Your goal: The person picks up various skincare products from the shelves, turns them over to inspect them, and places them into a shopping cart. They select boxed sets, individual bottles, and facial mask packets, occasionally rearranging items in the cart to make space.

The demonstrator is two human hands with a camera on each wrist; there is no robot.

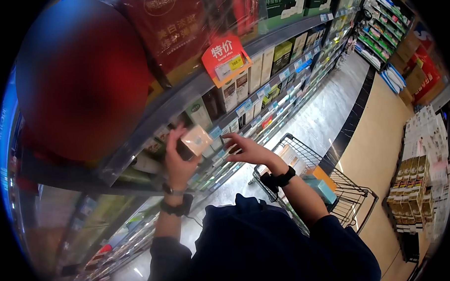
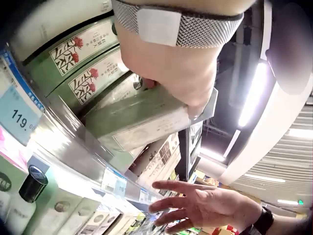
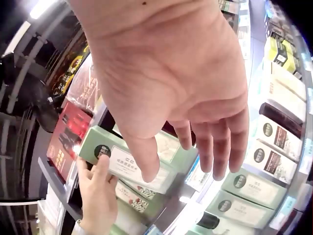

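My left hand [image 1: 180, 164] grips a pale green skincare box [image 2: 139, 122] with a white label, holding it tilted at the shelf's front edge. In the right wrist view the left fingers [image 3: 101, 169] lie against the end of this box, near its dark round logo. Similar green boxes printed with red flowers [image 2: 93, 81] stand in the row beside it. My right hand [image 1: 248, 150] is a short way right of the box, fingers spread and loosely bent, holding nothing. Its palm [image 3: 166, 83] fills the upper part of the right wrist view.
A wire shopping cart [image 1: 353, 198] with several boxes stands at the right. An orange special-offer sign [image 1: 226, 58] hangs from the shelf above. Price tags line the shelf edge [image 2: 73, 142]. Stacked gold cartons [image 1: 412, 193] stand across the aisle. A blurred red round object [image 1: 84, 81] fills the upper left.
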